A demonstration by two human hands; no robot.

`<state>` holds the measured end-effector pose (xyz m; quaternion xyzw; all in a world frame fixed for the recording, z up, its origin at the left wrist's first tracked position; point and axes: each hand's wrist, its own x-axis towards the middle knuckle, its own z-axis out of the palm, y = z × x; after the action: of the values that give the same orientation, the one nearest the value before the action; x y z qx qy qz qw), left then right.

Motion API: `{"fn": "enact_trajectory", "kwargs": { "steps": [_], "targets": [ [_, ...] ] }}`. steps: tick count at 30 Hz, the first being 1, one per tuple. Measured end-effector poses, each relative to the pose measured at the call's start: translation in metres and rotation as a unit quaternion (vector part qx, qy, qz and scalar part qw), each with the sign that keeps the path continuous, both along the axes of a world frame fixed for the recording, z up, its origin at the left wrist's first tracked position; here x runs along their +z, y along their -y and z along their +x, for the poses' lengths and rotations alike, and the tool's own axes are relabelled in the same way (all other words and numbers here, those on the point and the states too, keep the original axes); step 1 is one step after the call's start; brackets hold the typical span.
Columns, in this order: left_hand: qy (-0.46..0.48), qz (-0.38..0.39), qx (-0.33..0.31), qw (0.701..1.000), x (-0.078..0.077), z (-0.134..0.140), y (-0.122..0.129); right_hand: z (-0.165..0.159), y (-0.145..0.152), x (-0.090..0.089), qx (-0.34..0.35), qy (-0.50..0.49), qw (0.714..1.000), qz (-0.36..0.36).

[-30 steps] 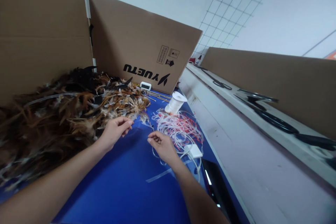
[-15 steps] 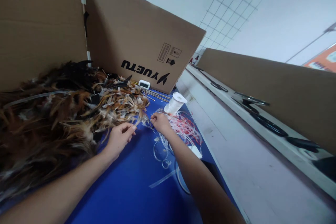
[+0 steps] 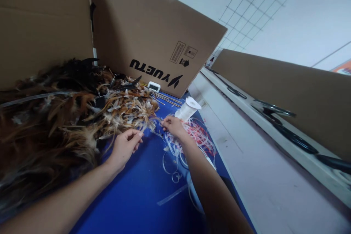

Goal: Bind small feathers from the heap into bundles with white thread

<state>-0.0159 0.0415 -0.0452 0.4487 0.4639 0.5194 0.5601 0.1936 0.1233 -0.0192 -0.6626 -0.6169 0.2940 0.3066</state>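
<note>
My left hand (image 3: 126,148) is closed in a pinch on a thin translucent strip (image 3: 144,127) above the blue table. My right hand (image 3: 172,126) is also closed in a pinch, just to the right, on what looks like the other end of the strip, which arcs between both hands; its fingertips partly hide it. Behind and left of my hands spreads a large heap of brown, black and whitish feathers (image 3: 79,113). A white spool (image 3: 188,109) stands just beyond my right hand, beside a tangle of red and clear strips (image 3: 201,137).
A large cardboard box panel (image 3: 153,25) rises at the back. In front of it are a small white digital display (image 3: 154,86) and several thin sticks (image 3: 168,98). A loose clear strip (image 3: 172,195) lies on the blue table (image 3: 131,204). Black-handled tools (image 3: 285,133) rest on a ledge at right.
The view has shifted slightly. My right hand has turned a little, and the strip between the hands now shows as an arc. My left hand keeps its pinch.
</note>
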Motion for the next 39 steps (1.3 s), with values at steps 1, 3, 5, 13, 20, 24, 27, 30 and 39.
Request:
{"fn": "enact_trajectory", "kwargs": {
  "steps": [1,3,5,13,20,24,27,30,39],
  "targets": [
    [-0.001,0.0,0.0,1.0,-0.001,0.0,0.0,0.004,0.003,0.003,-0.003,-0.03,1.0,0.004],
    [-0.005,0.002,-0.001,1.0,-0.001,0.0,-0.001,0.01,0.011,0.009,-0.01,-0.086,0.996,0.013],
    [-0.009,0.005,-0.003,1.0,-0.002,0.0,-0.001,0.014,0.019,0.015,-0.014,-0.135,0.99,0.022],
    [0.012,0.003,-0.007,1.0,0.0,-0.001,-0.001,0.002,0.055,0.032,-0.012,-0.335,0.942,0.007],
    [0.081,-0.021,-0.077,0.993,0.007,-0.001,0.005,-0.025,0.09,0.045,0.049,-0.386,0.921,0.016],
    [0.118,-0.042,-0.117,0.985,0.008,0.001,0.01,-0.04,0.103,0.039,0.061,-0.343,0.934,0.083],
    [0.128,-0.056,-0.141,0.98,0.008,0.003,0.013,-0.045,0.109,0.028,0.054,-0.298,0.947,0.111],
    [0.13,-0.067,-0.161,0.976,0.008,0.004,0.015,-0.045,0.111,0.021,0.051,-0.245,0.958,0.137],
    [0.121,-0.075,-0.172,0.975,0.006,0.005,0.018,-0.048,0.11,0.016,0.041,-0.241,0.956,0.164]
  ]
}}
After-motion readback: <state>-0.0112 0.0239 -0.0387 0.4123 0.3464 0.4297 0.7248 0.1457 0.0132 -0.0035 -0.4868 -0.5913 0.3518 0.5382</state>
